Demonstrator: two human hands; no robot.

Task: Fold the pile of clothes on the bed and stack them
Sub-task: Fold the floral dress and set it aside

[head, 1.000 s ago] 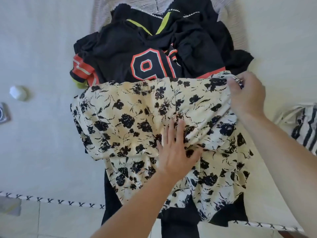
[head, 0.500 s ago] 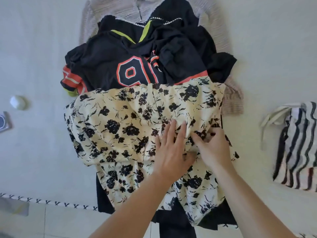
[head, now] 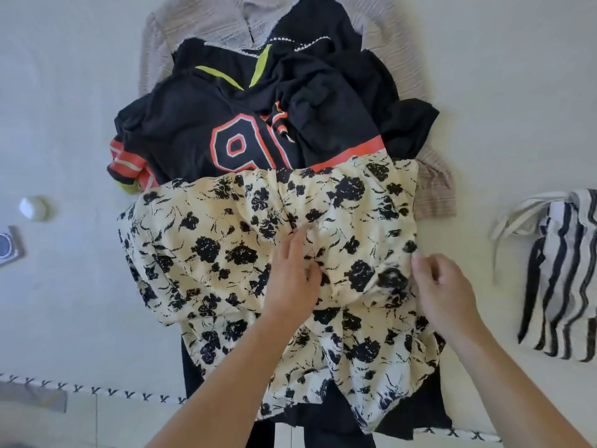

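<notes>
A cream garment with black flowers (head: 226,253) lies on top of the pile, near the bed's front edge. My left hand (head: 294,276) presses flat on its middle. At the garment's folded right edge is my right hand (head: 442,286), fingers loosely curled with the tips just touching the cloth and holding nothing. Behind it lies a black jersey (head: 193,130) with an orange number and stripes. A beige knit sweater (head: 200,24) is underneath at the back. A black garment (head: 323,425) hangs over the bed edge below the floral one.
A black-and-white striped cloth with straps (head: 565,270) lies on the bed (head: 64,302) to the right. A small white round object (head: 34,206) and a grey device (head: 8,245) sit at the far left. The bed's stitched edge (head: 97,390) runs along the front.
My right hand carried the floral garment's upper right corner in to the middle, let go, and drew back to the new right edge. My left hand stayed pressing on the middle.
</notes>
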